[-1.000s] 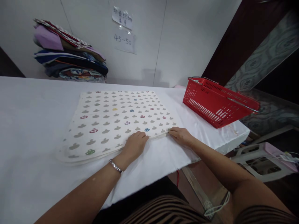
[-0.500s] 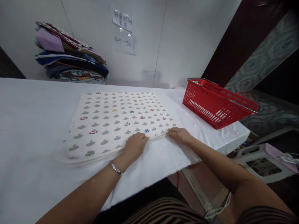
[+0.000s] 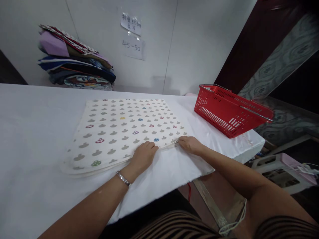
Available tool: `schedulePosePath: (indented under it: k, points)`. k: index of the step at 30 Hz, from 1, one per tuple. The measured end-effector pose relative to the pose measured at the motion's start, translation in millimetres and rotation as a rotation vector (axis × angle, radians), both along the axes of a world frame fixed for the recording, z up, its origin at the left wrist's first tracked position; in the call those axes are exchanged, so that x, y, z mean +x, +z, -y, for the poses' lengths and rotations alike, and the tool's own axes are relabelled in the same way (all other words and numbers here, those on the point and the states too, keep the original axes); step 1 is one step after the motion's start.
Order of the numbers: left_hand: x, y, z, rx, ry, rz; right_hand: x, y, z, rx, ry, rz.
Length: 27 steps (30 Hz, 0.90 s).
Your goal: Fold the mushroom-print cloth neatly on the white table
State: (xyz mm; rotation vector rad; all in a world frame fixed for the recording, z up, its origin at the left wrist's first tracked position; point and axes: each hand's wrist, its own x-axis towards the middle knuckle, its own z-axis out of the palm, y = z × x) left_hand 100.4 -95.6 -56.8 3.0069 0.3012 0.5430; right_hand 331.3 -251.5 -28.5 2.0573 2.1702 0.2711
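Note:
A white folded cloth (image 3: 129, 127) printed with grey, red, blue, green and yellow mushroom shapes lies flat before me, its layers showing along the near edge. My left hand (image 3: 145, 155) is closed at the middle of that edge, fingers curled over the fabric and thumb hidden. Around the near right corner, my right hand (image 3: 190, 145) grips the layered edge, with the fingertips partly out of sight. Toward the left, the cloth's near corner is rounded and untouched.
The cloth rests on a white-covered table (image 3: 35, 132). A red plastic basket (image 3: 224, 113) with metal handles stands on the right. Folded fabrics (image 3: 77, 63) are stacked at the back left, against a wall bearing paper signs (image 3: 132, 45). A stool (image 3: 279, 172) is beyond the right edge.
My right hand has shifted very slightly left along the cloth's edge. The left hand and the cloth look practically the same.

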Motion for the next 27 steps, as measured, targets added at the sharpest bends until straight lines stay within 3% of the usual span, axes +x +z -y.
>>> schedulePosePath:
  k: [9, 20, 27]
  points:
    - [-0.8, 4.6, 1.9, -0.003, 0.021, -0.029, 8.7, -9.3, 22.4, 0.096, -0.006, -0.221]
    - [-1.5, 1.2, -0.2, 0.007, -0.007, 0.007, 5.5, -17.0, 24.1, 0.163, -0.051, -0.164]
    - [-1.1, -0.1, -1.3, -0.004, -0.014, 0.035, -4.1, -5.9, 17.7, 0.101, -0.109, -0.108]
